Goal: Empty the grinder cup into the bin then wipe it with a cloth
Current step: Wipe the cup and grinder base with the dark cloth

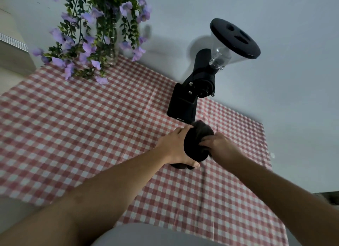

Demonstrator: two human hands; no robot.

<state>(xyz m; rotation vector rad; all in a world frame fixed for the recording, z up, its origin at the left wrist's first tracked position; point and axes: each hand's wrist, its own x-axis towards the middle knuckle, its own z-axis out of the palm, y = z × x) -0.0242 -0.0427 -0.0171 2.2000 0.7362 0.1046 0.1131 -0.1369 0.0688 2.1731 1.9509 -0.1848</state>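
Note:
The black grinder cup (193, 151) is held just above the checked tablecloth, in front of the grinder. My left hand (174, 148) wraps around its left side, thumb underneath. My right hand (219, 144) comes in from the right with its fingers pressed against the cup's opening, holding a dark cloth (202, 129) that bunches up over the far rim. More dark fabric shows below my left thumb. The inside of the cup is hidden by the cloth and my fingers.
The black coffee grinder (183, 104) with its clear hopper and black lid (234, 38) stands just behind my hands against the wall. A vase of purple flowers (102, 34) sits at the back left. The red-and-white checked tablecloth (82, 126) covers the table. No bin is in view.

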